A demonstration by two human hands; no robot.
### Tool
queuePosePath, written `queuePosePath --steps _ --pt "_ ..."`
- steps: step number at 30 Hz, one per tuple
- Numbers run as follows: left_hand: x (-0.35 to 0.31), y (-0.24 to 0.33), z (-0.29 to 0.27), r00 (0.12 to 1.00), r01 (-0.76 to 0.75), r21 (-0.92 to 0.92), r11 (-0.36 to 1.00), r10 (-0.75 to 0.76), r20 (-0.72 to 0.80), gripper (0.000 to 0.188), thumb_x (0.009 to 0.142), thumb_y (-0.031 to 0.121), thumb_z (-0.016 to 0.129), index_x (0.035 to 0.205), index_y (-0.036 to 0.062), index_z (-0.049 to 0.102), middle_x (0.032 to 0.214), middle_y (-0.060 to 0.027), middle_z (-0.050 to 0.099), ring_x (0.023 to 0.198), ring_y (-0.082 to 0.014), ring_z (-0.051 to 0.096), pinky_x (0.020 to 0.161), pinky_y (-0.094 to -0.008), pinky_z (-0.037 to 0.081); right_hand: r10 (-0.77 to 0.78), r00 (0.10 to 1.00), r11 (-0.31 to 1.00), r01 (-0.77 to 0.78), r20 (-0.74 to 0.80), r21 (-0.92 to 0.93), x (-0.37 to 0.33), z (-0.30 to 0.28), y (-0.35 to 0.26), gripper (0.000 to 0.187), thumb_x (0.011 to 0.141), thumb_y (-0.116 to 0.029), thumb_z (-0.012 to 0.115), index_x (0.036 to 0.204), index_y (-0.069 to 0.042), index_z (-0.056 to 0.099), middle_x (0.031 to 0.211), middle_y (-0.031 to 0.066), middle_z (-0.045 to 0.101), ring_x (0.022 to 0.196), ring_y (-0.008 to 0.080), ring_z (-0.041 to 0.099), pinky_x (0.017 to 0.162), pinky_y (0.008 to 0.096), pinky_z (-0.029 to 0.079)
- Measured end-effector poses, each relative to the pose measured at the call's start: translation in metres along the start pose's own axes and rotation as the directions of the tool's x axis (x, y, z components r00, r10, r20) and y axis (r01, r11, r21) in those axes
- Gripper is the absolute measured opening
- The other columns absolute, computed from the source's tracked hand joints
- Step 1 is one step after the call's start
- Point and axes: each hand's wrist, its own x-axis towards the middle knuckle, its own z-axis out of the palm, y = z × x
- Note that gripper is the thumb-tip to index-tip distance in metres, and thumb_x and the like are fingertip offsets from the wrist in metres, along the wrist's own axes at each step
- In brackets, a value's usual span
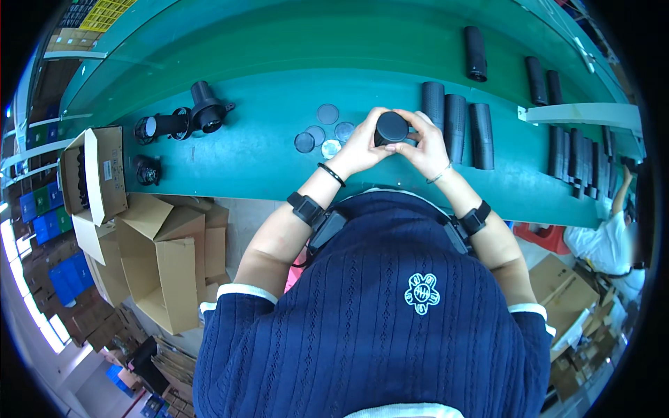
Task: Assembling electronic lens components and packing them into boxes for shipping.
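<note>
A black cylinder (391,128) is held end-on over the green bench, its round dark end toward me. My left hand (357,148) is closed round its left side. My right hand (427,148) grips the same cylinder from the right, thumb and fingers bent against it. Left of my hands lie several thin round discs (316,134), mostly dark, and one disc (331,148) looks whitish. Just beyond my right hand, ribbed black tubes (455,118) lie side by side on the bench. The cylinder's lower part is hidden by my fingers.
Black ringed parts (207,111) stand on the bench at the left, beside an open carton (108,174). Cardboard boxes (164,268) sit on the floor below. More black tubes (575,157) lie at the right, past a white bracket (582,118). A co-worker's white sleeve (601,245) shows far right.
</note>
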Motion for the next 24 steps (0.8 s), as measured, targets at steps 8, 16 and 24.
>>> queuePosePath --steps 8,16,24 --pt "-0.011 -0.004 -0.005 0.994 -0.089 0.220 0.972 0.100 -0.039 0.068 0.068 0.008 0.074 0.128 0.0034 0.042 0.123 -0.0152 0.053 0.115 -0.0262 0.054 0.096 -0.0351 0.045 -0.133 0.989 0.990 0.129 0.070 0.050 -0.003 0.003 0.008 0.068 0.069 -0.015 0.080 0.130 -0.006 0.051 0.110 0.0068 0.048 0.108 0.0201 0.051 0.091 0.0342 0.048" --pt "-0.008 0.006 -0.007 0.997 -0.056 0.203 0.978 0.065 -0.039 0.063 0.068 0.008 0.074 0.124 0.0001 0.046 0.116 -0.0178 0.058 0.110 -0.0258 0.058 0.089 -0.0344 0.048 -0.113 0.991 0.988 0.119 0.066 -0.102 0.000 0.006 -0.002 0.064 0.067 -0.014 0.080 0.125 -0.004 0.053 0.101 0.0083 0.050 0.096 0.0201 0.054 0.080 0.0300 0.050" --pt "0.013 0.002 -0.014 0.981 0.041 0.095 0.995 -0.058 0.183 0.073 0.074 0.014 0.078 0.133 0.0022 0.037 0.127 -0.0144 0.050 0.119 -0.0211 0.049 0.098 -0.0336 0.043 0.088 0.967 0.984 -0.123 0.240 0.131 0.005 -0.026 0.004 0.062 0.072 -0.012 0.078 0.128 -0.004 0.052 0.102 0.0053 0.049 0.107 0.0191 0.054 0.093 0.0342 0.051"
